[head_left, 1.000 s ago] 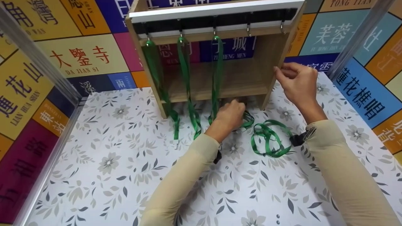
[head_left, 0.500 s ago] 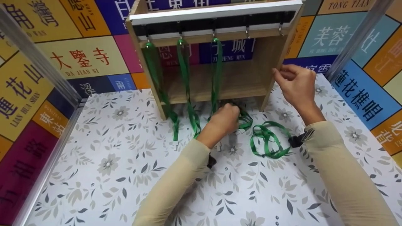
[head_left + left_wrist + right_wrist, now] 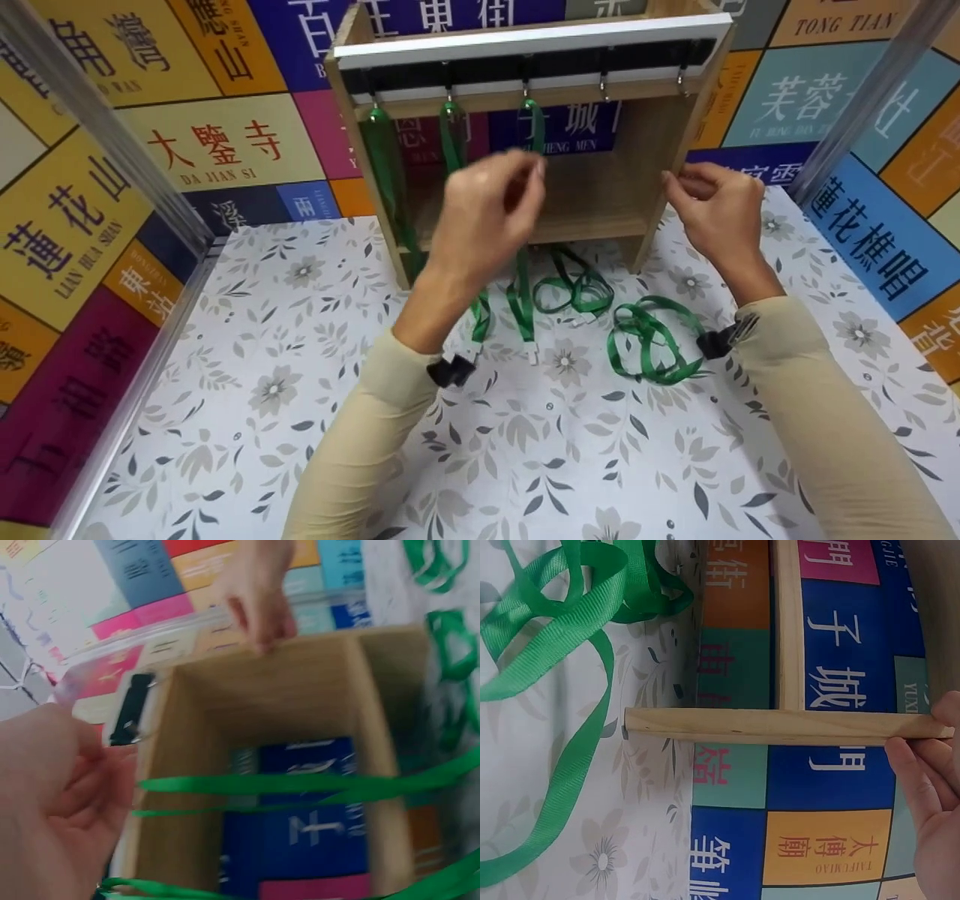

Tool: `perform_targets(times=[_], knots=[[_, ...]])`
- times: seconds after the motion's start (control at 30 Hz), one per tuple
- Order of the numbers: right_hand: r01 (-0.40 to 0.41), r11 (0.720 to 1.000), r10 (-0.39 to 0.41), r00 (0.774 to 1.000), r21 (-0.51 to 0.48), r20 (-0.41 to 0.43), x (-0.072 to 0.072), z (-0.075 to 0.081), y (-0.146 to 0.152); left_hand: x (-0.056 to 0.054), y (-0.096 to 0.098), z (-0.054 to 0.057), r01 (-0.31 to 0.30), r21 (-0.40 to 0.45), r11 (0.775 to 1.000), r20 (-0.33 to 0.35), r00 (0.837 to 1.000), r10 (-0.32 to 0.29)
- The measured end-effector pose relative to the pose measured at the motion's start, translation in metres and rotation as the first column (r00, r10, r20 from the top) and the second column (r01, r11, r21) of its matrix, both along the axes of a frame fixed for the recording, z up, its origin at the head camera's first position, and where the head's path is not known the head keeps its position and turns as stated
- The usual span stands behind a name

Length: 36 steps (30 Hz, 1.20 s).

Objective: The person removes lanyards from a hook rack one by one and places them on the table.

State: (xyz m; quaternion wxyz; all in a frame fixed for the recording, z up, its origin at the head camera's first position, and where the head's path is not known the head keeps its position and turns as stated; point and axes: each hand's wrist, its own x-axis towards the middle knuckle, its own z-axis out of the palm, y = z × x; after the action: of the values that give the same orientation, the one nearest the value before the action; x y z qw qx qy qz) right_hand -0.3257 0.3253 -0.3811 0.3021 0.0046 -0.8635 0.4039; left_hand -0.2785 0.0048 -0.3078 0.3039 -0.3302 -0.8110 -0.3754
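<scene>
A wooden rack point(image 3: 660, 142) with a row of metal hooks stands on the table. Three green lanyards hang from its hooks: one at the left point(image 3: 386, 165), a second lanyard point(image 3: 450, 135) beside it, and a third lanyard point(image 3: 523, 292) on the middle hook. My left hand point(image 3: 480, 217) is raised before the rack near the third lanyard. Its fingers are loosely curled, and the left wrist view shows nothing held in the left hand point(image 3: 75, 787). My right hand point(image 3: 720, 202) pinches the front edge of the rack's right side panel point(image 3: 780, 724).
Two more green lanyards lie loose on the flowered tablecloth point(image 3: 225, 450): one coiled lanyard point(image 3: 577, 289) below the rack and another coil point(image 3: 652, 345) near my right wrist. The two right-hand hooks point(image 3: 604, 94) carry nothing. A patterned wall panel point(image 3: 217, 150) stands behind.
My left hand has risen from the tabletop below the rack to a place in front of the hanging lanyards. The right hand keeps its grip on the side panel.
</scene>
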Motion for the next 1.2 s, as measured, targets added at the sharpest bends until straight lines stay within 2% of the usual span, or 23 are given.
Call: perform_targets(times=[0.1, 0.17, 0.23, 0.33, 0.47, 0.63, 0.83, 1.03, 1.2], knots=[[-0.001, 1.000, 0.001, 1.000, 0.001, 0.012, 0.000, -0.002, 0.000, -0.004, -0.002, 0.017, -0.030, 0.091, 0.995, -0.136, 0.990, 0.042], [-0.003, 1.000, 0.003, 1.000, 0.001, 0.020, 0.000, -0.003, 0.000, -0.009, -0.002, 0.027, -0.057, 0.108, 0.992, -0.175, 0.982, 0.075], [-0.005, 1.000, 0.005, 1.000, 0.000, 0.022, 0.000, -0.003, 0.000, -0.014, 0.000, 0.035, -0.097, 0.089, 0.991, -0.178, 0.978, 0.112], [-0.003, 1.000, 0.003, 1.000, 0.000, 0.014, 0.000, -0.005, 0.000, -0.022, 0.004, 0.041, -0.160, 0.028, 0.987, -0.136, 0.977, 0.163], [-0.002, 1.000, 0.002, 1.000, -0.001, 0.013, 0.000, -0.006, 0.002, -0.032, 0.011, 0.040, -0.204, -0.035, 0.978, -0.069, 0.977, 0.201], [0.009, 1.000, -0.009, 1.000, 0.001, 0.027, 0.002, -0.006, 0.004, -0.038, 0.020, 0.035, -0.230, -0.084, 0.970, -0.050, 0.973, 0.226], [0.004, 1.000, -0.004, 1.000, -0.003, -0.025, 0.001, -0.006, 0.005, -0.043, 0.023, 0.036, -0.293, -0.151, 0.944, -0.025, 0.956, 0.293], [0.006, 1.000, -0.006, 1.000, 0.001, -0.021, 0.001, -0.004, 0.003, -0.041, 0.022, 0.040, -0.325, -0.153, 0.933, -0.021, 0.945, 0.326], [0.005, 1.000, -0.005, 1.000, 0.012, -0.022, -0.001, -0.002, 0.000, -0.032, 0.021, 0.043, -0.347, -0.165, 0.923, -0.030, 0.937, 0.347]])
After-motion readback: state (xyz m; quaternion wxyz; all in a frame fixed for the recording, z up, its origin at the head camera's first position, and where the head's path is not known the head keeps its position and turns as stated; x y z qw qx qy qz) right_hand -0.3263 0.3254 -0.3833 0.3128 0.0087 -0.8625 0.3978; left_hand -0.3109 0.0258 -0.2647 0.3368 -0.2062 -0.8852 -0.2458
